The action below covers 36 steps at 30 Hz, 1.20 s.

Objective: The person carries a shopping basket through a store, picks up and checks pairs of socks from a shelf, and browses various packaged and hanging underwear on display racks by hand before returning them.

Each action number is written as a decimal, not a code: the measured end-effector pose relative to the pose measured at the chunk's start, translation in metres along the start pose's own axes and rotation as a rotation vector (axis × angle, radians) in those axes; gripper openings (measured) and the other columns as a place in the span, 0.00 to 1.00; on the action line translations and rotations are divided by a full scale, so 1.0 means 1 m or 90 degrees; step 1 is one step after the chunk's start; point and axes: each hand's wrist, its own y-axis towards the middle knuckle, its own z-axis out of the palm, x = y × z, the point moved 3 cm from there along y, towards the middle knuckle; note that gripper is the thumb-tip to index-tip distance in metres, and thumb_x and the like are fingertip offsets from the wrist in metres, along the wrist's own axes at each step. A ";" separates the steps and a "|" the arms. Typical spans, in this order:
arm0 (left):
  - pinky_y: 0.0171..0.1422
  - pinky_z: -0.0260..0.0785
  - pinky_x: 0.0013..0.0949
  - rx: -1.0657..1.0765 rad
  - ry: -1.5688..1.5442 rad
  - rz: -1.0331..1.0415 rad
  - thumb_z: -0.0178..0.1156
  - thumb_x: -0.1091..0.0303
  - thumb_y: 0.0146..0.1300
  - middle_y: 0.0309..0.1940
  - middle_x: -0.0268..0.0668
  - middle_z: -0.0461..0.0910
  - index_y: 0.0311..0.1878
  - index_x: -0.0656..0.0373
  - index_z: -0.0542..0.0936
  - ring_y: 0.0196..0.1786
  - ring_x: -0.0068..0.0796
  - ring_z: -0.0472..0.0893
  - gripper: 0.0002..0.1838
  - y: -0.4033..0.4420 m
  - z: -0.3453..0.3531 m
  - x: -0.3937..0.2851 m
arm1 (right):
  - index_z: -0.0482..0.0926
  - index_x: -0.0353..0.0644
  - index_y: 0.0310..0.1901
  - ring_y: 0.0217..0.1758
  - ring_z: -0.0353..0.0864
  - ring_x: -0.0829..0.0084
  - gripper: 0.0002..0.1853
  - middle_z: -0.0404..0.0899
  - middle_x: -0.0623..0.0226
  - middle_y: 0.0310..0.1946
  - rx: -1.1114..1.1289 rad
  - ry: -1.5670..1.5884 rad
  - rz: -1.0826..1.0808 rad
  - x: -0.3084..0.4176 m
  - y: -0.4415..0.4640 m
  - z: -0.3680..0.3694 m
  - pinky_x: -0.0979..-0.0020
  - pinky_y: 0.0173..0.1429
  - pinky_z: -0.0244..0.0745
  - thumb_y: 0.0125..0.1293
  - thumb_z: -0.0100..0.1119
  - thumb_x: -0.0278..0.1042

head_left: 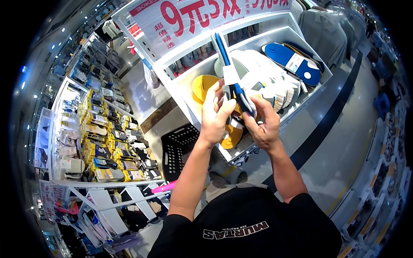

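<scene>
A pair of blue and grey insoles [222, 48], bound by a white paper band [231, 75], is held on edge over a white display bin [189, 88]. My left hand [216, 112] grips the insoles from the left, its thumb near their lower part. On the other side, my right hand [263, 122] pinches their lower end between thumb and fingers. Below them in the bin are yellow insoles [231, 136] and a stack of white and grey insoles [269, 77]. Blue insoles [307, 73] with a white label lie at the bin's right end.
A price sign [198, 19] with red characters stands behind the bin. To the left, a rack [105, 142] carries many packaged socks. A black perforated basket [174, 152] with a pink handle [164, 187] sits between rack and bin. Shelves [378, 215] line the right side.
</scene>
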 end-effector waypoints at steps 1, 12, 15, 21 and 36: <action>0.73 0.65 0.37 -0.002 -0.005 0.000 0.59 0.66 0.69 0.65 0.50 0.72 0.75 0.72 0.58 0.65 0.33 0.74 0.36 0.000 0.000 0.000 | 0.77 0.36 0.60 0.46 0.87 0.73 0.21 0.86 0.58 0.47 0.002 -0.005 0.001 0.001 -0.001 -0.001 0.72 0.48 0.81 0.65 0.66 0.23; 0.69 0.67 0.36 0.009 -0.012 0.025 0.59 0.58 0.72 0.63 0.48 0.72 0.76 0.70 0.56 0.62 0.32 0.75 0.39 -0.002 -0.006 0.000 | 0.77 0.38 0.60 0.49 0.88 0.64 0.27 0.83 0.56 0.55 0.080 -0.112 -0.134 0.009 0.009 0.003 0.68 0.51 0.82 0.59 0.75 0.33; 0.70 0.66 0.37 -0.007 -0.010 -0.023 0.59 0.53 0.72 0.64 0.46 0.71 0.78 0.68 0.54 0.64 0.34 0.74 0.42 -0.004 -0.007 0.001 | 0.75 0.41 0.63 0.49 0.87 0.57 0.41 0.81 0.57 0.59 0.123 -0.202 -0.177 0.014 0.010 0.010 0.63 0.53 0.82 0.49 0.82 0.49; 0.77 0.57 0.43 0.080 0.071 0.048 0.55 0.22 0.62 0.74 0.51 0.59 0.81 0.64 0.48 0.76 0.42 0.63 0.62 -0.004 -0.001 0.006 | 0.64 0.40 0.70 0.58 0.85 0.55 0.53 0.79 0.50 0.59 0.165 -0.128 -0.079 0.007 0.005 0.004 0.60 0.62 0.79 0.47 0.84 0.54; 0.73 0.62 0.39 0.033 0.218 0.193 0.54 0.61 0.77 0.61 0.45 0.77 0.56 0.67 0.82 0.65 0.37 0.74 0.18 -0.010 -0.003 -0.002 | 0.45 0.33 0.78 0.64 0.77 0.62 0.50 0.73 0.47 0.61 0.109 0.104 0.081 -0.006 -0.001 0.002 0.65 0.70 0.69 0.62 0.69 0.28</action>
